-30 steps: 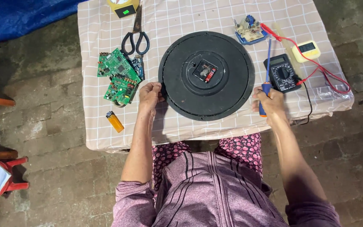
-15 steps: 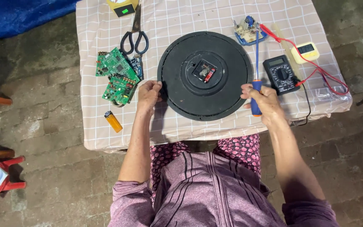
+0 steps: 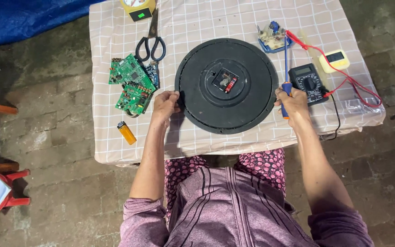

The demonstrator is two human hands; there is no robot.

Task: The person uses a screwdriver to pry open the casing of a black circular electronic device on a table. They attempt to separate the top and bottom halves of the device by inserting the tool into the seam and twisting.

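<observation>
At the centre of the checked counter (image 3: pixel 115 146) lies the round black clock back (image 3: pixel 227 85), my left hand (image 3: pixel 164 106) pinching its left rim in a closed grip, my right hand (image 3: pixel 292 101) at its right edge wrapped around a blue-handled screwdriver (image 3: pixel 285 77).

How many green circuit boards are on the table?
2 flat green circuit boards, both left of the round black clock back: one upper, one lower, overlapping. More could hide underneath.
</observation>
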